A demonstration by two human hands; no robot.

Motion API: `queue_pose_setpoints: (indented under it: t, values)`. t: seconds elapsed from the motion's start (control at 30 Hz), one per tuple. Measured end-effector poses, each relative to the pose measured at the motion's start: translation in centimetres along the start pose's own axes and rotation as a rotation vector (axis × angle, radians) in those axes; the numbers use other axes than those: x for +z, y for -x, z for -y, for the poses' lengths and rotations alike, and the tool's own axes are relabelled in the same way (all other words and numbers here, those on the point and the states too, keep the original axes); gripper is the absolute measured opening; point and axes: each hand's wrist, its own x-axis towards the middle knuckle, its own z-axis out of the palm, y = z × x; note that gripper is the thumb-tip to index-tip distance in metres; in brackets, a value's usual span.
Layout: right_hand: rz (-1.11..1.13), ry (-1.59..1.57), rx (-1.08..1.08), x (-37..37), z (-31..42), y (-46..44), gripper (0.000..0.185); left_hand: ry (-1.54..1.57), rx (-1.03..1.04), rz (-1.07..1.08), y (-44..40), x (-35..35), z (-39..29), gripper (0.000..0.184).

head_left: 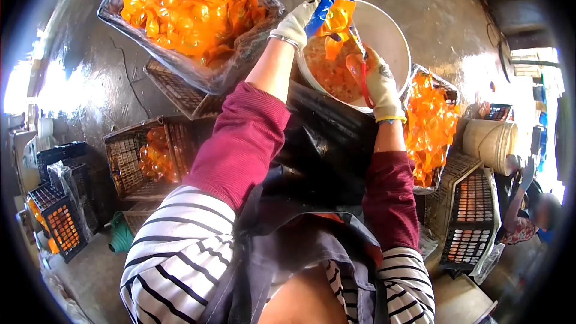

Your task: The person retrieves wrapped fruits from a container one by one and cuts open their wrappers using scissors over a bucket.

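Note:
My left hand (309, 17), in a white glove with blue fingertips, grips an orange peel-like piece (338, 17) over a white bucket (393, 33). Red-handled scissors (362, 78) are in my right hand (383, 84), which wears a white glove with a yellow cuff. The scissor blades reach up to the orange piece. Wet orange bits (336, 78) lie inside the bucket. At the upper left is a plastic-lined crate heaped with orange pieces (192, 12). Another lined crate of orange pieces (427, 126) stands right of the bucket.
A crate (123, 174) with some orange pieces is at the left, beside dark crates (65, 222) farther out. Stacked crates (471, 216) and a beige bucket (489, 143) stand at the right. A person (528, 216) is at the far right.

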Motion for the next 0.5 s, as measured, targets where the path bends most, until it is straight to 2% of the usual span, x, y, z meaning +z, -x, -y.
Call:
queue_pose_setpoints:
  t: [0.07,0.17,0.23,0.27,0.3,0.37,0.47,0.5]
  values:
    - [0.008,-0.150,0.035,0.9,-2.4,-0.3,0.042,0.260,-0.077,0.005,0.4,0.2,-0.9,0.047]
    - [0.053,-0.395,0.023,1.8,-3.7,-0.2,0.041,-0.112,0.085,0.069,-0.6,-0.9,1.1,0.041]
    - [0.081,-0.286,-0.068,1.4,-2.6,-0.4,0.041,-0.030,0.066,0.161,-0.6,0.0,0.5,0.041]
    - [0.098,-0.078,-0.132,1.1,-2.0,-0.1,0.040,0.011,0.056,0.206,-0.3,0.3,0.2,0.041]
    - [0.141,-0.075,-0.070,0.7,-1.0,0.2,0.037,-0.014,-0.079,0.175,2.5,0.6,-3.2,0.048]
    - [0.150,-0.115,-0.015,1.0,-1.1,0.5,0.035,-0.071,-0.113,0.122,3.3,1.0,-4.9,0.052]
    - [0.227,-0.326,0.232,-0.2,1.4,0.8,0.034,-0.013,0.040,0.068,0.7,0.3,-0.9,0.055]
    - [0.262,-0.422,0.340,-0.6,2.3,0.8,0.035,0.071,0.136,0.026,-1.2,-0.1,2.3,0.054]
